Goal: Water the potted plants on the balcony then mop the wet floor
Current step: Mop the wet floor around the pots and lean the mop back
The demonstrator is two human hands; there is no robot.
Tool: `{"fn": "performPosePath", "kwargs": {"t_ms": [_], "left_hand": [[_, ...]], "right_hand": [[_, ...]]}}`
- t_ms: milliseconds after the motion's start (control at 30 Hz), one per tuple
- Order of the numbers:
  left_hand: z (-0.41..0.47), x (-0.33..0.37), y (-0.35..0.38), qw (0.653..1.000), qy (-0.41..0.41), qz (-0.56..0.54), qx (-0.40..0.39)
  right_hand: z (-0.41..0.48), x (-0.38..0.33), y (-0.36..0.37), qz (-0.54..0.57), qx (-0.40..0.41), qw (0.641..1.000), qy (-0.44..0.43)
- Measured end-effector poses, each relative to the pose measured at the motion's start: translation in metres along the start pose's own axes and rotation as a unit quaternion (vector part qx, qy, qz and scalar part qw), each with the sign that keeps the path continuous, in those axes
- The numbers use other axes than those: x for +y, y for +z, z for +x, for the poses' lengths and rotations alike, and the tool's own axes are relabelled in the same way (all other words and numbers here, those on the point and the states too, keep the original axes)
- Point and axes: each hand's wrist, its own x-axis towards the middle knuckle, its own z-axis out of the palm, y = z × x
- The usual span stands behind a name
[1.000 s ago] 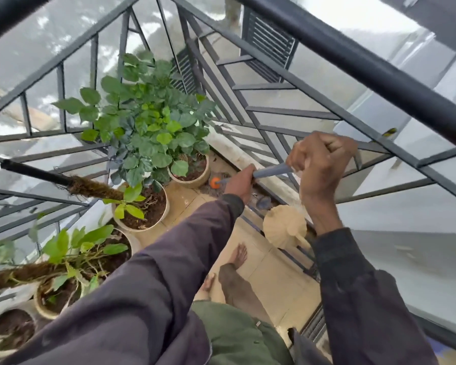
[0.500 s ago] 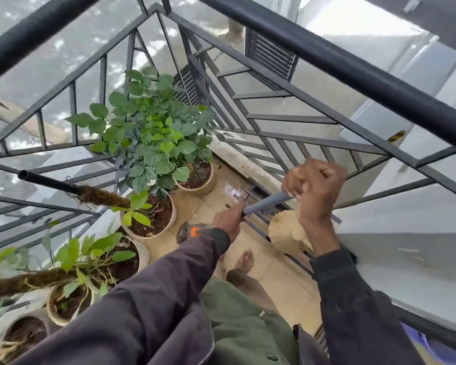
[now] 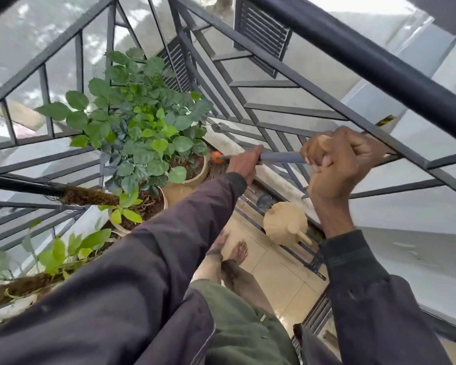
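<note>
Bright, soft daylight from outside; blown-out whites upper right; wide-angle bending at edges; right hand (image 3: 345, 164) slightly motion-blurred.

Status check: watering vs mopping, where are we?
Watering looks done: the watering can sits unheld on the tiles. In hand: left hand and right hand both grip the mop handle, its head down by the far pot. Left: the tiles near that pot look wet, so mopping likely isn't finished.

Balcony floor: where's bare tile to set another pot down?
Bare tiles lie between the feet and the right railing, near the watering can. A smaller patch borders the far pot. The left side is crowded with potted plants.
</note>
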Motion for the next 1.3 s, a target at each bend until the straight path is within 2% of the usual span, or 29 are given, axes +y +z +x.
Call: {"fn": "performPosePath", "kwargs": {"t_ms": [133,267,433,767,1033,1167,1300], "left_hand": [[0.024,-0.024,0.0,1.0,-0.014,-0.009,-0.006],[0.029,-0.04,0.005,0.99,-0.079,-0.113,0.01],[0.026,-0.018,0.001,0.988,-0.072,-0.137,0.017],[-0.02,0.009,0.015,0.992,-0.081,-0.092,-0.023],[-0.082,-0.01,0.034,0.992,-0.092,-0.051,-0.063],[-0.121,-0.034,0.052,0.989,-0.122,-0.037,-0.081],[-0.128,-0.035,0.044,0.992,-0.103,-0.038,-0.062]], "right_hand": [[0.018,0.02,0.014,-0.005,-0.002,1.0,0.02],[0.026,0.035,0.036,-0.085,0.011,0.996,0.024],[0.049,0.016,0.033,-0.102,0.054,0.993,0.025],[0.038,-0.004,0.002,-0.067,0.086,0.991,0.072],[-0.002,0.01,-0.01,-0.05,0.089,0.987,0.128],[-0.03,0.027,-0.014,-0.032,0.055,0.987,0.145],[-0.038,0.013,-0.007,0.007,0.017,0.992,0.122]]}}
